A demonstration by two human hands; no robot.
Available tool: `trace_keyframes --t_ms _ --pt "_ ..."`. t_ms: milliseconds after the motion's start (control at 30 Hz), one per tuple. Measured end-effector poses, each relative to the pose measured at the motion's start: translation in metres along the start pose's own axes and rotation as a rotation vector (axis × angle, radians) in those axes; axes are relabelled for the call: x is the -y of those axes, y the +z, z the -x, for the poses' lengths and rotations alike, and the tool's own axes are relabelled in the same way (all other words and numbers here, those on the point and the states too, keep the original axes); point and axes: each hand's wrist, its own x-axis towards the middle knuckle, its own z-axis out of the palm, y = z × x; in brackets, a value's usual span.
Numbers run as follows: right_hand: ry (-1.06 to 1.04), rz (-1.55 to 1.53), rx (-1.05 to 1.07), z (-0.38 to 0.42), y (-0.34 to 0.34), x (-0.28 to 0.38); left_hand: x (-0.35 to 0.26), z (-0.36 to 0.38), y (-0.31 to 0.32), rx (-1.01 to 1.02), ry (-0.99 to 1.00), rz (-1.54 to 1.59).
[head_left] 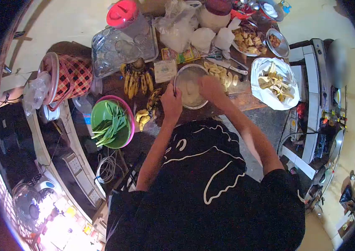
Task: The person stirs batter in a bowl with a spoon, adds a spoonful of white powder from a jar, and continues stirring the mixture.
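A round metal bowl (190, 107) with pale, cloudy contents stands at the table's front edge. My left hand (172, 99) is closed on the bowl's left rim. At the bowl's right side, my right hand (211, 88) reaches over the rim with its fingers curled; what they hold, if anything, is hidden. Pale sliced pieces (227, 79) lie just right of the bowl, below a knife (226, 65). Left of the bowl are a white square packet (165, 71) and a bunch of spotted bananas (137, 80). Banana peels (142, 119) lie nearer the table's front left edge.
A green basin (99, 113) with leafy stalks is at the left, near a checked basket (73, 75). Behind stand a metal tray (98, 54), a pink-lidded container (123, 14) and plastic bags (177, 25). A white-lined bowl of peels (262, 97) sits at the right.
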Motion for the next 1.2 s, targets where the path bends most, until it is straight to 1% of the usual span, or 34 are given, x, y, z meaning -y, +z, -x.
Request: trace_keyframes --t_ms 33,67,167,233,267,367,433,467,533,667,767,867,967,1067,1133,1167,1200 --pt "0.065 0.054 0.001 0.003 0.001 -0.003 0.001 0.001 -0.002 0.047 -0.049 -0.004" --pt "0.13 0.11 -0.001 0.005 0.002 -0.005 0.001 -0.001 -0.001 0.017 -0.032 0.01" --pt "0.005 0.07 0.07 0.024 -0.018 0.015 -0.001 -0.002 0.001 -0.06 0.021 0.021" --pt "-0.132 -0.106 0.031 0.015 0.011 -0.002 -0.006 -0.005 0.002 -0.089 0.073 -0.001" --pt "-0.199 -0.196 0.01 0.013 0.021 -0.009 -0.008 -0.005 0.001 -0.055 0.036 -0.003" --pt "0.011 0.006 -0.129 0.016 0.017 -0.002 -0.012 -0.003 -0.002 0.021 -0.061 -0.005" --pt "0.038 0.126 -0.059 0.016 0.01 -0.004 -0.013 -0.002 -0.003 0.036 -0.104 0.008" --pt "0.055 0.187 -0.021 0.019 0.006 -0.005 -0.009 0.0 -0.001 0.018 -0.062 0.0" --pt "-0.039 0.24 -0.026 0.026 -0.001 -0.008 0.0 -0.001 0.004 -0.021 0.029 -0.017" --pt "-0.173 0.267 -0.017 0.025 -0.028 -0.011 0.007 -0.002 0.006 -0.003 0.028 -0.059" --pt "-0.462 0.313 -0.339 0.012 -0.03 -0.024 0.001 -0.004 0.004 -0.004 0.031 -0.083" --pt "-0.565 0.473 -0.402 -0.006 -0.024 -0.038 -0.009 -0.005 0.0 0.003 0.046 -0.056" --pt "-0.384 0.438 -0.051 0.006 -0.027 -0.038 -0.012 -0.005 0.0 0.006 0.023 -0.017" --pt "-0.257 0.384 0.182 0.025 -0.02 -0.035 -0.005 -0.005 0.005 -0.03 0.015 -0.019" --pt "-0.259 0.343 0.194 0.035 -0.007 -0.028 -0.01 0.0 0.008 -0.075 0.011 0.034" --pt "-0.26 0.323 0.197 0.035 -0.003 -0.027 -0.011 0.001 0.007 -0.051 -0.021 0.033" --pt "-0.219 0.278 0.152 0.032 0.001 -0.028 -0.015 0.0 0.004 -0.026 -0.05 0.031"
